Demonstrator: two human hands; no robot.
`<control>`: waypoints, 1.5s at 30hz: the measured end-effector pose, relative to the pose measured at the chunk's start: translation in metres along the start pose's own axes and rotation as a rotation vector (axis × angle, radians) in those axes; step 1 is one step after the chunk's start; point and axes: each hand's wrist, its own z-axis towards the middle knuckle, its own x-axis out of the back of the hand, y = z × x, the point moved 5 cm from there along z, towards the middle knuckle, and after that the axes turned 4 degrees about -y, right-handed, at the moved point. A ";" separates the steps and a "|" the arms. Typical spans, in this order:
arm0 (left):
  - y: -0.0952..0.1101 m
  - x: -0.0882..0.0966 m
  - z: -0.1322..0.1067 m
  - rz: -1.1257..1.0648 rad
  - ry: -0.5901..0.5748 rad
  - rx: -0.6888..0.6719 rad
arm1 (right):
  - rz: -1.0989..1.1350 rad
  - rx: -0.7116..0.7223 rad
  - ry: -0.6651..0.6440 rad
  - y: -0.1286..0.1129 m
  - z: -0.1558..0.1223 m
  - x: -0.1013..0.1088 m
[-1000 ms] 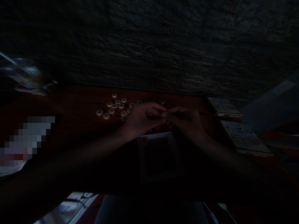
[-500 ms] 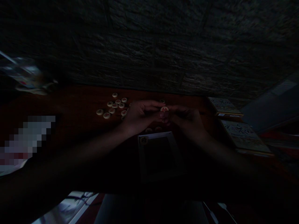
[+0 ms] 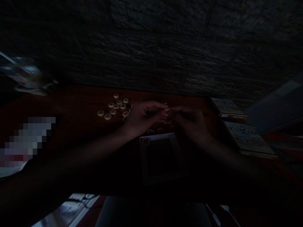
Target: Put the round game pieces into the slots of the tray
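Observation:
A round Chinese chess piece (image 3: 167, 111) with red marking is pinched between both hands over the table. My left hand (image 3: 142, 116) is closed on it from the left, and my right hand (image 3: 191, 119) from the right; the fingertips partly cover its face. Just below the hands lies an open shallow box (image 3: 163, 136), with one dark-marked chess piece (image 3: 145, 142) in its upper left corner. Between hands and box sit two more pieces, including a chess piece (image 3: 151, 131). Several loose pieces, among them a chess piece (image 3: 108, 116), lie left of my left hand.
Two flat printed boxes, a farther box (image 3: 228, 107) and a nearer box (image 3: 247, 137), lie at the right. A clear plastic container (image 3: 28, 74) stands at the far left. The stone-textured wall (image 3: 151, 47) borders the table's back edge. The scene is very dark.
The chess piece between my hands has turned, and the fingers now cover more of its red-marked face. Both hands stay nearly in the same place.

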 end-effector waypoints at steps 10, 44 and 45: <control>0.005 0.002 0.001 0.204 0.001 -0.155 | -0.074 0.020 0.010 -0.002 -0.003 0.001; 0.004 0.000 0.000 0.123 -0.045 -0.074 | -0.003 -0.057 0.029 0.002 -0.002 0.001; 0.005 0.000 0.000 0.119 -0.037 -0.076 | 0.007 -0.063 0.027 0.002 -0.001 0.001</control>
